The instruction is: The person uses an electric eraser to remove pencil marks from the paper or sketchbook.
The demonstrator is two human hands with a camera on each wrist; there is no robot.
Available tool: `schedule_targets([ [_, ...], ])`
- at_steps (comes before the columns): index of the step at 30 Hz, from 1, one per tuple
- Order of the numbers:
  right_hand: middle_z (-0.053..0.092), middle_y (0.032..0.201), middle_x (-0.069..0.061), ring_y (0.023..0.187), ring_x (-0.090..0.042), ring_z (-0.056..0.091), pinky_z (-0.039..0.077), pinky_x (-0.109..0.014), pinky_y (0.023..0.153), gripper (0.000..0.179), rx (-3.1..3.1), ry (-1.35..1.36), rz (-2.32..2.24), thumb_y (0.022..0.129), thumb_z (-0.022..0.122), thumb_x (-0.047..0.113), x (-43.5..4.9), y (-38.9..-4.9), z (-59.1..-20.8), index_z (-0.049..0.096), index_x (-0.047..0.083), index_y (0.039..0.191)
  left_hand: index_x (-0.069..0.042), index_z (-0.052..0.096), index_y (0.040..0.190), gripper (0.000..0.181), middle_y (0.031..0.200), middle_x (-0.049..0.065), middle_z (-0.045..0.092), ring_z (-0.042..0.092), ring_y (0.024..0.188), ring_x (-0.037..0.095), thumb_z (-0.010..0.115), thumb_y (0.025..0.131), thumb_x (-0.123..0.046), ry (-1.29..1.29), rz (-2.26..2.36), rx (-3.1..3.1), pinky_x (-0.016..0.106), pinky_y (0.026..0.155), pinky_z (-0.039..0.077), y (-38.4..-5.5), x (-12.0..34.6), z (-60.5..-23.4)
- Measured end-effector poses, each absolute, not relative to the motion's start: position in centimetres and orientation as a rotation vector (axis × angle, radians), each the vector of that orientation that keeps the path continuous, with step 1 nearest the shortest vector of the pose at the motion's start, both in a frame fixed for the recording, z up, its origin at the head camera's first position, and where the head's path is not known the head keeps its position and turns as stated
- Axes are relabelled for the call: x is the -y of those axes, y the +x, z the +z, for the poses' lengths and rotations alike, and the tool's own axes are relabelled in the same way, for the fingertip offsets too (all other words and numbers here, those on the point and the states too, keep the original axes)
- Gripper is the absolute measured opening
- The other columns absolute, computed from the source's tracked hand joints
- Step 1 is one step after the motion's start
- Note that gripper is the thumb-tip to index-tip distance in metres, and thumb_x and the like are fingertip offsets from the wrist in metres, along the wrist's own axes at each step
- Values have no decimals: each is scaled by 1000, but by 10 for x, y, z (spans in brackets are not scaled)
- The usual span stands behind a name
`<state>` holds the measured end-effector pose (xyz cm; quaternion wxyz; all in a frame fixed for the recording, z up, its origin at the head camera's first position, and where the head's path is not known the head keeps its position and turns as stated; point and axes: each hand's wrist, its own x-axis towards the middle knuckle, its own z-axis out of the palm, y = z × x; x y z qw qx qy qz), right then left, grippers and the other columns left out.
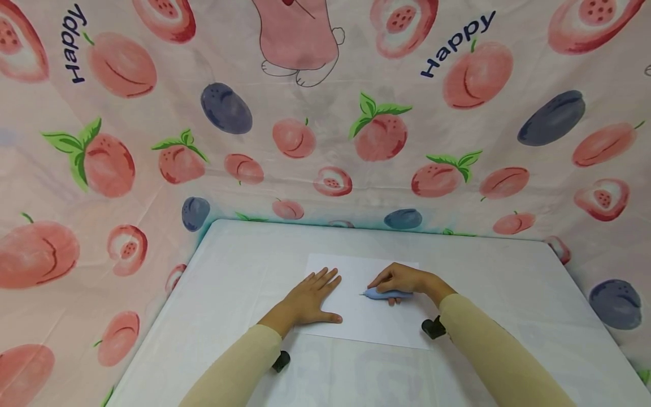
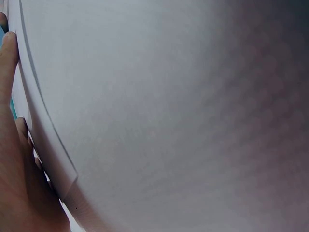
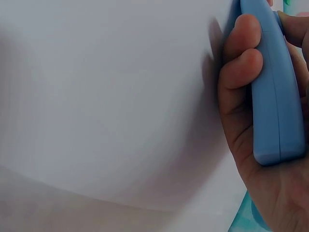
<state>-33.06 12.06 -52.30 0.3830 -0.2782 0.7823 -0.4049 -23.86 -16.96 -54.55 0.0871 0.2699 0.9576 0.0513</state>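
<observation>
A sheet of white paper (image 1: 356, 328) lies on the white-covered table. On its left part my left hand (image 1: 310, 297) rests palm down, fingers spread and thumb pointing right. Over the right half of the sheet, my right hand (image 1: 404, 278) grips a blue pen-shaped tool (image 1: 385, 294) with a thick plastic body and a thin tip pointing left, close over the paper. The right wrist view shows fingers (image 3: 241, 70) curled round the tool's smooth, seamed body (image 3: 277, 116), with the thumb on a small raised part. In the left wrist view, the left hand (image 2: 24, 183) appears at the left edge.
A white cloth covers the table (image 1: 244, 271). Behind and beside it hangs a pink curtain (image 1: 315, 118) printed with peaches and other fruit. Small black wrist devices show at the left cuff (image 1: 281, 362) and the right cuff (image 1: 433, 328).
</observation>
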Motion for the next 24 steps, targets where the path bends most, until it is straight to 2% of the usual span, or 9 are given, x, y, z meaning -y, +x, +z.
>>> schedule_targets([
  [4, 71, 99, -8, 54, -11, 59, 50, -21, 54, 27, -1992, -711, -1037, 96, 62, 12, -122, -331, -524, 71, 3, 120, -18, 17, 159, 100, 167, 0, 9, 9, 153, 22, 50, 85, -76, 801, 158, -2851, 42, 124, 14, -238, 170, -546],
  [18, 68, 93, -10, 64, -15, 65, 56, -27, 58, 33, -2038, -657, -1162, 99, 61, 19, -132, -319, -530, 66, 6, 128, -18, 16, 159, 100, 167, 0, 9, 8, 153, 22, 49, 85, -77, 811, 145, -2845, 41, 124, 14, -239, 169, -545],
  [24, 67, 86, -12, 63, -17, 64, 56, -30, 62, 40, -2145, -624, -1209, 92, 70, 21, -132, -308, -533, 65, 7, 129, -19, 16, 159, 101, 167, -1, 8, 7, 153, 21, 48, 84, -78, 800, 138, -2843, 41, 124, 14, -238, 169, -546],
])
